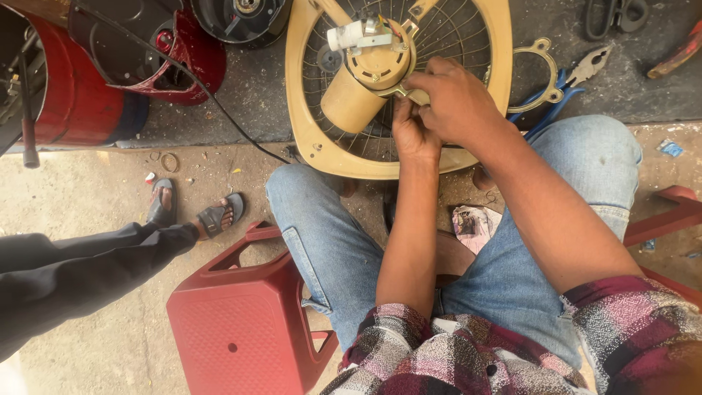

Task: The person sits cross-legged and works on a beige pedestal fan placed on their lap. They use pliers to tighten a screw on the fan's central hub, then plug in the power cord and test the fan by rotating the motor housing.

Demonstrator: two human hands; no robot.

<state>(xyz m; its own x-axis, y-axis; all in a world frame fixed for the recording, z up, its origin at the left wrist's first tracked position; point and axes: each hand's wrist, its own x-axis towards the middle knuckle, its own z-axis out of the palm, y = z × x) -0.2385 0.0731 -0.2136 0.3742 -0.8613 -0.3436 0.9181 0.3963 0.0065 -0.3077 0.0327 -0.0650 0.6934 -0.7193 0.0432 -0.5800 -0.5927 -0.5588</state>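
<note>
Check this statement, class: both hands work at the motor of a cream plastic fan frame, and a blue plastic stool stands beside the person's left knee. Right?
Not quite. The head view shows the plastic stool is red, not blue. The rest holds: left hand and right hand work at the cream fan frame's motor.

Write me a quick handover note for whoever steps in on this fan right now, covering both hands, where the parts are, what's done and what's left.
Left hand: gripping at the base of the cream motor housing from below.
Right hand: on top, fingers pressed at the edge of the motor.
Fan guard: cream, propped against the knees with its grille facing up and the motor at its centre.
Pliers, blue-handled, and a metal bracket lie on the ground to the right.
Done: motor's end with its wiring is exposed.
Left: motor is still seated in the guard.
</note>
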